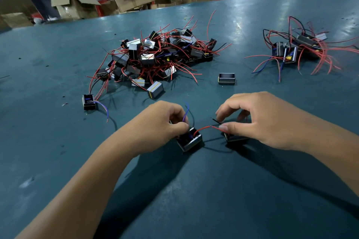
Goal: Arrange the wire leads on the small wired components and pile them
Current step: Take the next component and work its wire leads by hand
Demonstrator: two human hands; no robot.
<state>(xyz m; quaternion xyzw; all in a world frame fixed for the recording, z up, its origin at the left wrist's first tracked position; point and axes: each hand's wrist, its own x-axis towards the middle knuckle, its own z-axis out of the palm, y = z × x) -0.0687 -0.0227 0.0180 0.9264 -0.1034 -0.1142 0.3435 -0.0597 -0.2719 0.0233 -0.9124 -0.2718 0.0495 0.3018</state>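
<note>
Head view showed two small wired components on the green table [213, 190], close to the person. The left hand [165, 120] held one component [190, 140] with curled fingers, pinching its blue wire [186, 110]. The right hand [258, 120] pinched a red lead [217, 128] above the second component [236, 138]. Farther back lay a big pile [155, 56], a smaller pile [299, 48] at right, and one lone component [226, 78] between them.
</note>
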